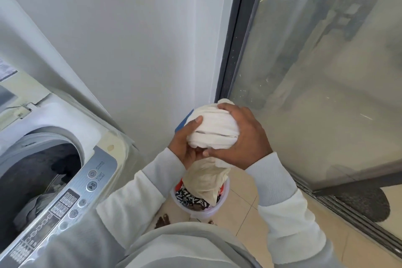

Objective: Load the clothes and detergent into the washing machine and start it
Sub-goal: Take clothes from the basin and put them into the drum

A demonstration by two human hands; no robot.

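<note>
Loading step, mid-transfer. White cloth (214, 131) bunched up, left hand (187, 143) and right hand (241, 139) both curled tight around it, tail trailing into basket (201, 211) below the fingers. Next, probably: swing left of the fingers, release into washing machine (41, 172) drum.

Dark mat (365, 204) beside glass door (326, 72)

Both hands raised mid-frame, slightly right of centre. Left hand (187, 146) cups white cloth bundle (214, 130) from left, thumb up. Right hand (241, 137) curled over bundle's right side. Pale sleeves run down to lower frame.
</note>
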